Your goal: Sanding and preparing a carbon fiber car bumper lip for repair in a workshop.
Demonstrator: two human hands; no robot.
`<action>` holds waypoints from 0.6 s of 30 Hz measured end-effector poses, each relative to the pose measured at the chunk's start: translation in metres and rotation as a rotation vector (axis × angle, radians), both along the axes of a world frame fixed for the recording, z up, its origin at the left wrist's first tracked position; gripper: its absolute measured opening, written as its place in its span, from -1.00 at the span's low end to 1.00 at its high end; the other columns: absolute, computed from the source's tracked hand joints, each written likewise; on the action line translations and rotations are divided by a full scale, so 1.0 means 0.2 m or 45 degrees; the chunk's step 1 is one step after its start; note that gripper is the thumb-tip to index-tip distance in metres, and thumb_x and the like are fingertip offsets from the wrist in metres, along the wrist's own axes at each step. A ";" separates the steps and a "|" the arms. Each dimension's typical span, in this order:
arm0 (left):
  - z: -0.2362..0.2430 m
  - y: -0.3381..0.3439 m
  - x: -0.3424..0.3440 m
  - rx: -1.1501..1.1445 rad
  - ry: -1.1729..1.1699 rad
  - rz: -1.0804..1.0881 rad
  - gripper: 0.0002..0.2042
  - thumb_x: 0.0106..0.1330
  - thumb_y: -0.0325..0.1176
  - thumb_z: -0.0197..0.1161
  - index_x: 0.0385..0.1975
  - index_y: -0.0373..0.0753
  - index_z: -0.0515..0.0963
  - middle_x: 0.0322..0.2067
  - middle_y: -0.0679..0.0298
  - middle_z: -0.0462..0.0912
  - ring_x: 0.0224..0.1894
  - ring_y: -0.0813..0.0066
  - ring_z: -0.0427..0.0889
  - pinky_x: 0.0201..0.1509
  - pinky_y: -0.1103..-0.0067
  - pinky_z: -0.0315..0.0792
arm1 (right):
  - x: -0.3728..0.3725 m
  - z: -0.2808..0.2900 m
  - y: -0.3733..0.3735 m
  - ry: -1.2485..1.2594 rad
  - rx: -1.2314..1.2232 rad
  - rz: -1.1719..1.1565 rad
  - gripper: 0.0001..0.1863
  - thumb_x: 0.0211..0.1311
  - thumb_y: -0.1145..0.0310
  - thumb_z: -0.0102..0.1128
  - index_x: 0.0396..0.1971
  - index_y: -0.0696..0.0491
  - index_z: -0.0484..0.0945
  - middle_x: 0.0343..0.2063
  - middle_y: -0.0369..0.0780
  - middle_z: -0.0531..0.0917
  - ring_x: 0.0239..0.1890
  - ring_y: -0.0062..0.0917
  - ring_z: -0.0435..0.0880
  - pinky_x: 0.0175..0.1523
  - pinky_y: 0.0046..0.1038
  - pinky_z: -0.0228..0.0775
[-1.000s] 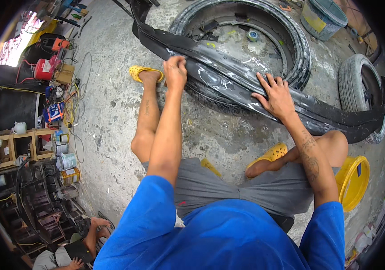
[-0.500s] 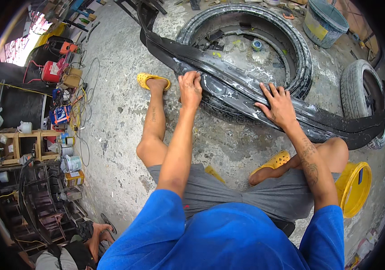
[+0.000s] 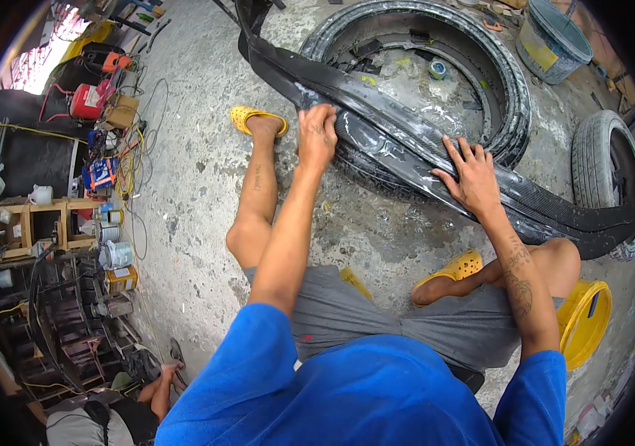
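A long black car body panel [image 3: 384, 128] with a carbon-fibre weave and whitish wet-looking smears lies slantwise across a large tyre [image 3: 516, 104] lying flat on the floor. At the panel's near edge, left of the middle, my left hand [image 3: 317, 136] is closed, its fingers bunched and bent down. Whatever those fingers hold, if anything, is hidden. Farther right, my right hand [image 3: 475, 178] rests on the panel with its fingers spread and nothing in them. Inside the tyre ring lie a small blue-and-white roll [image 3: 437, 69] and dark scraps.
A second tyre [image 3: 592, 167] stands upright under the panel's right end. A grey bucket [image 3: 555, 48] is at the far right, a yellow bucket [image 3: 591, 327] beside my right knee. Cables, a red tank [image 3: 85, 102] and wooden shelving [image 3: 27, 230] line the left. Another person's legs [image 3: 160, 390] show lower left.
The view has shifted slightly, so the panel and tyres appear farther right and higher. My left hand stays bunched at the panel edge; my right hand remains spread on it.
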State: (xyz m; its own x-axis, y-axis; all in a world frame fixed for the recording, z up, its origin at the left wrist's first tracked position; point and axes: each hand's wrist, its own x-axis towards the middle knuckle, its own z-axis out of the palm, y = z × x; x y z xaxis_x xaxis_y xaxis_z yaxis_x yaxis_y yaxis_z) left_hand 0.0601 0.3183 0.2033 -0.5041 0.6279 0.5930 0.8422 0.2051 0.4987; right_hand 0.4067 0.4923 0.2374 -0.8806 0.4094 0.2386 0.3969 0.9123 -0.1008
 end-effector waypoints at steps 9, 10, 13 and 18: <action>0.03 0.01 0.05 -0.106 -0.104 0.002 -0.87 0.26 -0.62 0.30 -0.24 -0.29 0.66 -0.20 0.04 0.74 -0.11 -0.04 0.64 0.09 0.21 0.41 | 0.00 0.00 0.00 -0.018 0.018 0.032 -0.20 0.46 -0.21 0.22 0.53 -0.04 0.39 0.28 -0.04 0.56 0.13 -0.11 0.52 0.24 -0.11 0.35; 0.03 0.01 0.05 -0.016 -0.006 0.001 -0.88 0.26 -0.61 0.30 -0.25 -0.29 0.67 -0.21 0.04 0.75 -0.12 -0.04 0.65 0.09 0.21 0.41 | 0.00 0.00 -0.01 0.003 0.035 0.026 -0.20 0.46 -0.21 0.21 0.53 -0.04 0.40 0.28 -0.04 0.57 0.13 -0.11 0.53 0.24 -0.11 0.35; 0.03 0.01 0.07 0.144 -0.015 0.172 -0.91 0.29 -0.59 0.28 -0.30 -0.29 0.68 -0.22 0.04 0.75 -0.13 -0.05 0.66 0.08 0.20 0.40 | 0.00 0.00 -0.01 0.013 0.044 -0.004 -0.20 0.45 -0.22 0.21 0.52 -0.06 0.41 0.27 -0.05 0.57 0.13 -0.11 0.54 0.24 -0.10 0.35; 0.03 0.01 0.19 -0.007 -0.013 -0.086 -0.86 0.25 -0.66 0.30 -0.27 -0.30 0.68 -0.22 0.06 0.72 -0.10 -0.06 0.60 0.07 0.25 0.42 | 0.00 0.00 0.00 0.020 0.037 0.019 -0.22 0.46 -0.24 0.19 0.51 -0.06 0.42 0.28 -0.06 0.56 0.13 -0.12 0.53 0.21 -0.08 0.37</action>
State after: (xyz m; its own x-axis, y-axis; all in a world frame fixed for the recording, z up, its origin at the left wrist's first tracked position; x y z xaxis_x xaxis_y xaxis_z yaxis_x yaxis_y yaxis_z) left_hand 0.0979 0.3204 0.2093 -0.4664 0.6637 0.5847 0.8491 0.1507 0.5063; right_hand 0.4074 0.4923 0.2380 -0.8827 0.3887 0.2640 0.3816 0.9209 -0.0801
